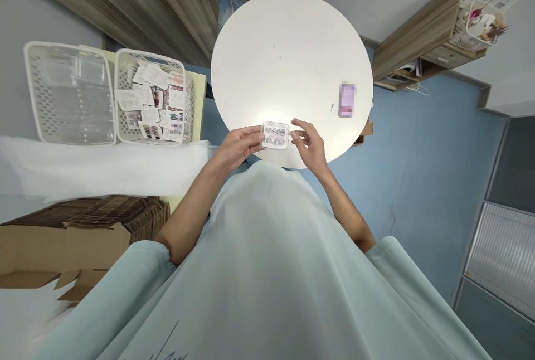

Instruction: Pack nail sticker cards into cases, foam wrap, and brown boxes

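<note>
A small clear plastic box (275, 136) with two rows of press-on nails inside is held over the near edge of the round white table (288, 37). My left hand (240, 144) grips the box by its left end, thumb and fingers closed on it. Beside the box's right end is my right hand (308, 144), its fingers apart and curved toward the box. The fingertips are very near that end; whether they touch it I cannot tell.
A blurred-out purple rectangular item (346, 99) lies on the table's right side. At left stand a white basket (184, 98) of carded nail sets and another basket (29, 92) with clear plastic boxes. Flattened cardboard (117, 215) lies below them. A wooden shelf (418, 37) is at right.
</note>
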Motion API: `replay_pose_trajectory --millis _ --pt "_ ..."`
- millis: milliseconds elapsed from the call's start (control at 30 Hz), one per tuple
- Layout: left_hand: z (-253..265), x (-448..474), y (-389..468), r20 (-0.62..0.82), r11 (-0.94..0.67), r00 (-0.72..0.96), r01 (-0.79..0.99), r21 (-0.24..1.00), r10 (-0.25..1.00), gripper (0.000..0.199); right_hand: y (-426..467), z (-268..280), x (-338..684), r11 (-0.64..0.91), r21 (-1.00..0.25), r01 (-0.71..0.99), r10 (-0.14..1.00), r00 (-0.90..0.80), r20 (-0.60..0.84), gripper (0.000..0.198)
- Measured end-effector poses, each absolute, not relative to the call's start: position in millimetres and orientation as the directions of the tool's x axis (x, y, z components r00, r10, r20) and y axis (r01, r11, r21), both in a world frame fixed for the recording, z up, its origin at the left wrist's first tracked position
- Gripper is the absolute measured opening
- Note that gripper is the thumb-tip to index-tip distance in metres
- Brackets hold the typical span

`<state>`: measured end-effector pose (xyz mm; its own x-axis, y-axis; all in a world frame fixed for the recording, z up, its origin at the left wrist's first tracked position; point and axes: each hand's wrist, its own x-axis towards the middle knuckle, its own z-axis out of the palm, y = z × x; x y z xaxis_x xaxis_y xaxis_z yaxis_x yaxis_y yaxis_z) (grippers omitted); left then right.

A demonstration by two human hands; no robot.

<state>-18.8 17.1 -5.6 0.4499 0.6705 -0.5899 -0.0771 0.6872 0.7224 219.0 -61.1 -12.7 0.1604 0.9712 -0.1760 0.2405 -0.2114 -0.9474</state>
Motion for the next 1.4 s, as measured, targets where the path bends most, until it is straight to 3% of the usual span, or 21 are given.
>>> replay_pose_trajectory --millis 100,200,467,767,867,967,1167,1400 --pt "-5.9 -19.4 18.6 -0.575 0.662 0.434 -0.069 0.746 0.693 0.053 -59.9 -10.9 215.3 -0.409 -0.911 0.059 0.908 0.129 -0.4 0.074" --pt "-8.6 -22.0 19.5 -0.559 0.638 0.441 -0.041 0.769 0.702 0.059 -59.6 -6.7 210.1 -0.54 -0.841 -0.04 0.841 0.021 -0.541 0.072" --pt "-24.3 -33.6 15.6 -0.497 0.549 0.413 -0.01 0.836 0.764 0.076 -52.3 -12.3 195.7 -0.561 -0.822 -0.101 0.823 0.036 -0.566 0.07" --pt "-48.9 -58.5 16.8 -0.474 0.506 0.358 0.006 0.863 0.804 0.082 -39.2 -34.1 179.3 -0.572 -0.82 -0.02 0.82 -0.005 -0.572 0.064" --pt "-71.1 -67.8 20.5 -0.473 0.475 0.264 0.062 0.878 0.841 0.082 -28.9 -50.8 169.5 -0.581 -0.814 0.002 0.814 -0.011 -0.581 0.053" --pt "-101.6 -74.0 28.8 -0.477 0.442 0.157 0.216 0.871 0.865 0.066 -12.0 -78.5 154.0 -0.633 -0.772 0.048 0.774 0.027 -0.633 0.034" --pt "-162.6 -73.0 49.5 -0.558 0.485 0.022 0.469 0.738 0.829 0.044 21.2 -145.6 119.4 -0.756 -0.598 0.265 0.643 0.133 -0.754 0.008" --pt "-197.3 -63.8 52.3 -0.657 0.543 -0.033 0.596 0.592 0.753 0.049 26.4 -186.1 100.5 -0.796 -0.429 0.426 0.544 0.195 -0.816 0.016"
